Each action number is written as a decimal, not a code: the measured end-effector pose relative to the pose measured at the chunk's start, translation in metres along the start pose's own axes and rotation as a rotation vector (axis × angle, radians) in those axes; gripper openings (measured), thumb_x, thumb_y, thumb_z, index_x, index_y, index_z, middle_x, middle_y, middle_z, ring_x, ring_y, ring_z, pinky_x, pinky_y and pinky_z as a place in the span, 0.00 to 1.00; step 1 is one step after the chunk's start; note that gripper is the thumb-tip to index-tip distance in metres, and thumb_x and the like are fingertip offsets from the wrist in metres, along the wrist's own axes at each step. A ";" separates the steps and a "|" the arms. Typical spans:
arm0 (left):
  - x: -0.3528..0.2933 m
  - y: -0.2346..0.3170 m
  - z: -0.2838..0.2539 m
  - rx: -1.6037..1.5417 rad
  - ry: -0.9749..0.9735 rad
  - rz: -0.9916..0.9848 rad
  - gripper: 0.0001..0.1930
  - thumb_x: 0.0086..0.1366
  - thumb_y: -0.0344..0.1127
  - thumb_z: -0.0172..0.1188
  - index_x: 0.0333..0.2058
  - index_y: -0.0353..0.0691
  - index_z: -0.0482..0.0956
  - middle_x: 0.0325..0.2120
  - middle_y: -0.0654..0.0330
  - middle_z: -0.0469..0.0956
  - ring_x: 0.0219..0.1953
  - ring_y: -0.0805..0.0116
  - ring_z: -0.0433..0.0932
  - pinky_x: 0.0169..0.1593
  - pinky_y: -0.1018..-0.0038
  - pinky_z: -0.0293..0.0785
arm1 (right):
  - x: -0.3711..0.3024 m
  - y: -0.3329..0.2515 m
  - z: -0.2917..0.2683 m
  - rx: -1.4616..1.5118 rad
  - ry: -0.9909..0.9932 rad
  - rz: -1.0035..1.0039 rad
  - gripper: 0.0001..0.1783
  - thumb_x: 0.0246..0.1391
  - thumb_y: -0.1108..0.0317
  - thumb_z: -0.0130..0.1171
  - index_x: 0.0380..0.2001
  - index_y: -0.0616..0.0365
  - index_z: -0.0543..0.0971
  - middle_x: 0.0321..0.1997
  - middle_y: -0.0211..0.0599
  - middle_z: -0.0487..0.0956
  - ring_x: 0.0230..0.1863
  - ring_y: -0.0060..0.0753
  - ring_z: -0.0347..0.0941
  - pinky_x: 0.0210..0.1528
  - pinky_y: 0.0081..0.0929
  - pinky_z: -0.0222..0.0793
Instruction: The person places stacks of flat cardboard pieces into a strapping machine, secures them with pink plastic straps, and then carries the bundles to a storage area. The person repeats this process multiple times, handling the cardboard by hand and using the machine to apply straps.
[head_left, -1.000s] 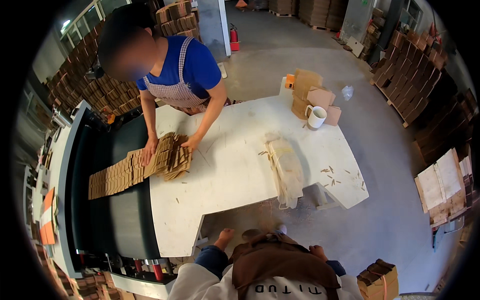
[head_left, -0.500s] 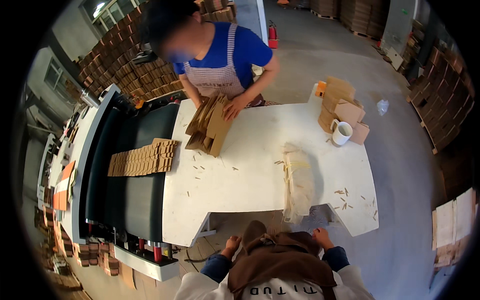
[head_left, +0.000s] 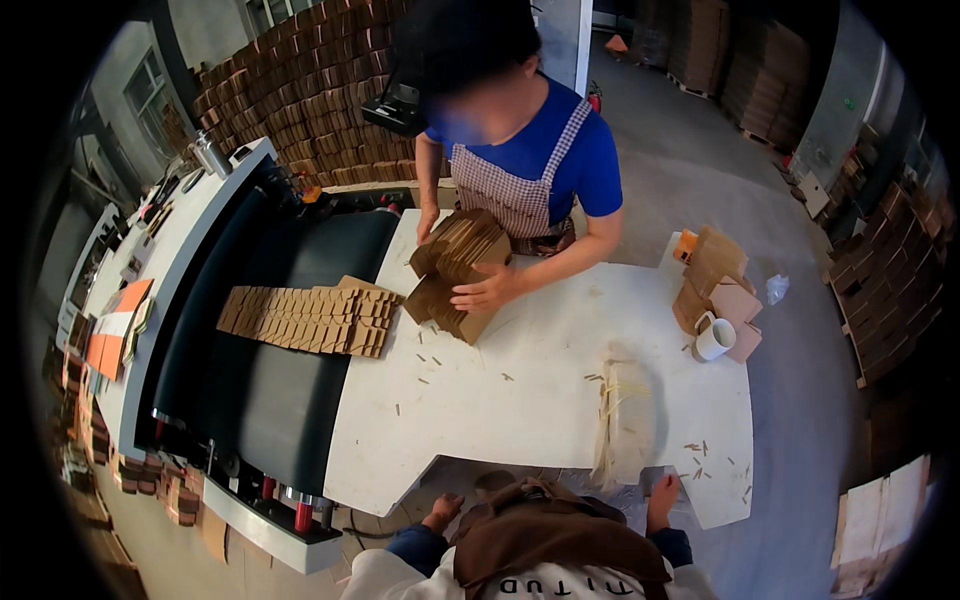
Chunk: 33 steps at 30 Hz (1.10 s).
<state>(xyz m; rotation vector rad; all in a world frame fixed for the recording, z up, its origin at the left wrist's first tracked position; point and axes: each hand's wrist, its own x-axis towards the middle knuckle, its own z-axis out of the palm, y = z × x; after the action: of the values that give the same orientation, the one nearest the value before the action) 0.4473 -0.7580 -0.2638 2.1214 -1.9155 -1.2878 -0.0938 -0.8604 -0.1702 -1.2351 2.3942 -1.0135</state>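
Note:
My left hand (head_left: 443, 512) hangs low beside my brown apron (head_left: 545, 520), off the table's near edge. Its fingers look loosely curled, with nothing visible in them. On the other side, my right hand (head_left: 664, 497) is at the near edge of the white table (head_left: 500, 415), also curled and holding nothing I can see. Closest to it lies a bundle of pale, translucent wrapping (head_left: 624, 420) with yellowish strands. Across the table a co-worker in a blue shirt and checked apron (head_left: 505, 195) has both hands on a stack of folded brown cardboard pieces (head_left: 462, 262).
Overlapping cardboard pieces (head_left: 310, 318) lie on a dark conveyor belt (head_left: 285, 400) at left. A white mug (head_left: 713, 341) stands by cardboard sheets (head_left: 717, 275) at the far right corner. Cardboard scraps (head_left: 697, 460) dot the table. Cardboard stacks (head_left: 300, 90) line the back.
The view has shifted, moving the scene. The co-worker has turned the cardboard stack and changed hand positions on it. My right hand now appears closer to the table's edge.

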 end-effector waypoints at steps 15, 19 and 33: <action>-0.015 0.023 -0.039 -0.218 0.071 -0.199 0.19 0.65 0.49 0.44 0.43 0.47 0.79 0.40 0.47 0.79 0.44 0.46 0.77 0.49 0.58 0.73 | 0.000 -0.197 0.018 0.107 -0.114 -0.482 0.26 0.55 0.69 0.55 0.56 0.64 0.65 0.61 0.56 0.64 0.63 0.58 0.57 0.64 0.47 0.52; -0.020 0.013 -0.026 -0.026 0.027 -0.071 0.17 0.65 0.47 0.44 0.43 0.49 0.77 0.41 0.48 0.77 0.45 0.43 0.76 0.48 0.57 0.74 | -0.008 -0.177 0.015 0.057 -0.170 -0.524 0.26 0.54 0.70 0.55 0.57 0.64 0.65 0.61 0.57 0.64 0.63 0.59 0.57 0.64 0.47 0.52; -0.019 0.020 -0.010 -0.025 0.048 -0.032 0.14 0.59 0.36 0.52 0.45 0.56 0.75 0.42 0.49 0.77 0.44 0.47 0.78 0.43 0.59 0.77 | -0.017 -0.168 0.000 -0.014 -0.297 -0.504 0.30 0.52 0.69 0.56 0.58 0.64 0.64 0.62 0.56 0.63 0.63 0.58 0.57 0.65 0.47 0.53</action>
<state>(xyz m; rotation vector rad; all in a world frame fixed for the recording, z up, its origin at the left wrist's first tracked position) 0.4380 -0.7520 -0.2366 2.1589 -1.8446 -1.2472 0.0191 -0.9134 -0.0562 -1.9010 1.9091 -0.8559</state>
